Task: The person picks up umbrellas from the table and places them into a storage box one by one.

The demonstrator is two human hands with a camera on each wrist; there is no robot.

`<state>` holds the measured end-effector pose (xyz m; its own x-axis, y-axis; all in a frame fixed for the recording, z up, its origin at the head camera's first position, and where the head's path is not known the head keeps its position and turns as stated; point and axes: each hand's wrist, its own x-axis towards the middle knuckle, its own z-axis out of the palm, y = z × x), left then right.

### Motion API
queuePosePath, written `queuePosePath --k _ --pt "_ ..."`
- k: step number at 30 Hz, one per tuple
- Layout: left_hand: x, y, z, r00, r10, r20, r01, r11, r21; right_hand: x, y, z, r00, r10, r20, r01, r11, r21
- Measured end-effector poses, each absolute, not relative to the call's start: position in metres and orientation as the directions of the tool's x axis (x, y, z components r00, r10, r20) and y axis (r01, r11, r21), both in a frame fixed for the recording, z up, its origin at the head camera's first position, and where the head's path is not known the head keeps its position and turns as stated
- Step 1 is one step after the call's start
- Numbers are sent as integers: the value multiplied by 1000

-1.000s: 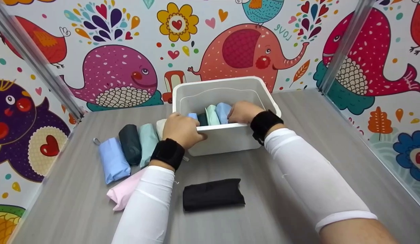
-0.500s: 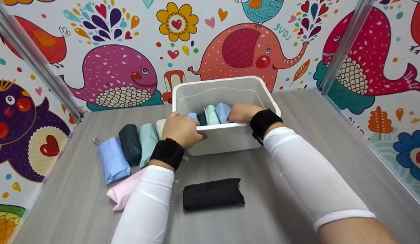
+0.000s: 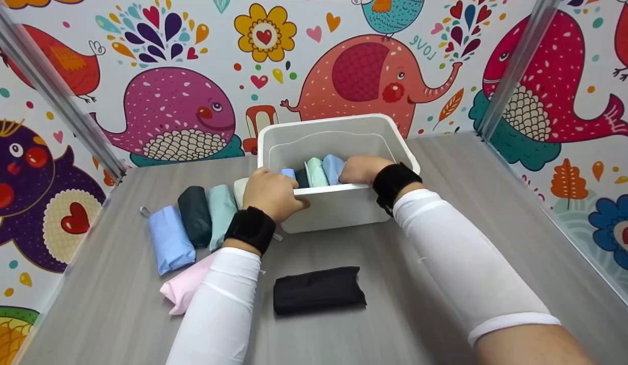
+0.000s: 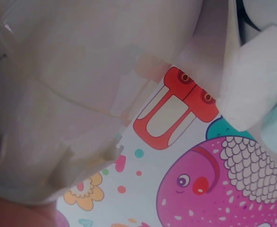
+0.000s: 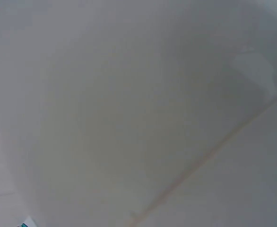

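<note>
A white plastic bin (image 3: 339, 210) stands against the back wall. My left hand (image 3: 274, 195) grips its front left rim, thumb outside. Inside, several fabric-wrapped bundles stand in a row: a blue one (image 3: 288, 173), a dark green one (image 3: 301, 178), a mint one (image 3: 318, 172) and a light blue one (image 3: 334, 169). My right hand (image 3: 363, 169) reaches into the bin's right part, right beside the light blue bundle. Its fingertips are hidden, so what they hold cannot be told. The right wrist view shows only the blurred pale wall of the bin (image 5: 129, 104).
Left of the bin lie a blue bundle with a loop (image 3: 171, 239), a dark green one (image 3: 195, 215), a mint one (image 3: 221, 213), a cream one (image 3: 239, 190) and a pink one (image 3: 187, 286). In front lies a black bundle (image 3: 319, 291). Patterned walls (image 3: 182, 116) enclose the table.
My right hand has sunk slightly deeper into the bin. The light blue and mint bundles have shifted a little left and down. My left hand stays on the rim.
</note>
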<state>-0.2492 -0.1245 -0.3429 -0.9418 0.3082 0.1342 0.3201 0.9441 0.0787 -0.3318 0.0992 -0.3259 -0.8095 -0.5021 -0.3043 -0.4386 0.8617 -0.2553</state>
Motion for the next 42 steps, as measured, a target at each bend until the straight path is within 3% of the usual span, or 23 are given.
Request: queuePosePath --k 14,24,29,42 --pt "-249 -125 -344 -940 310 143 323 943 83 -329 99 -326 -840 -478 -255 -412 869 -274" --pt "-248 -124 -343 -935 318 159 330 942 57 -318 101 -327 -962 -271 18 -249 853 -459" --pt "-249 -125 -344 -935 315 164 328 943 56 -313 99 -326 -959 -252 127 -282 813 -510" --pt "-249 -125 -344 -935 318 155 329 943 55 -281 95 -320 -926 -300 229 -378 731 -568"
